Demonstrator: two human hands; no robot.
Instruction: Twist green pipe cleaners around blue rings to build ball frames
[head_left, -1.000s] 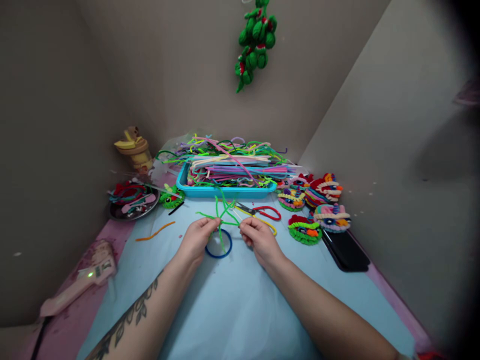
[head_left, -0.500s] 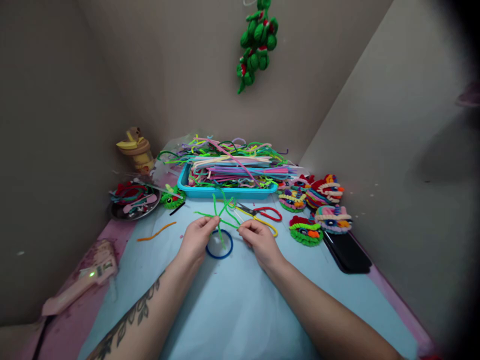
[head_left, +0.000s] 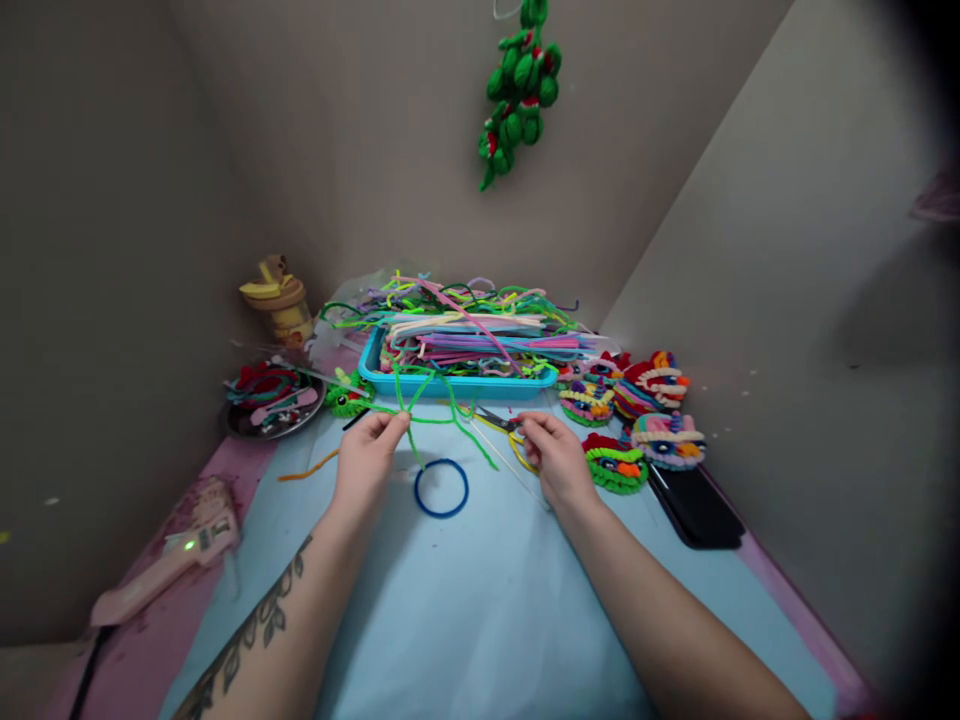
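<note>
Head view: green stems crosswise, fork rightward

A grey-brown back wall meets a darker left wall and a paler, shadowed right wall, dimly lit, around a pink counter spread with a pale blue sheet

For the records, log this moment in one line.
left hand: pinching fuzzy green strands | right hand: at red-yellow-handled metal scissors, grip unclear | blue round ring: on light-blue sheet
</note>
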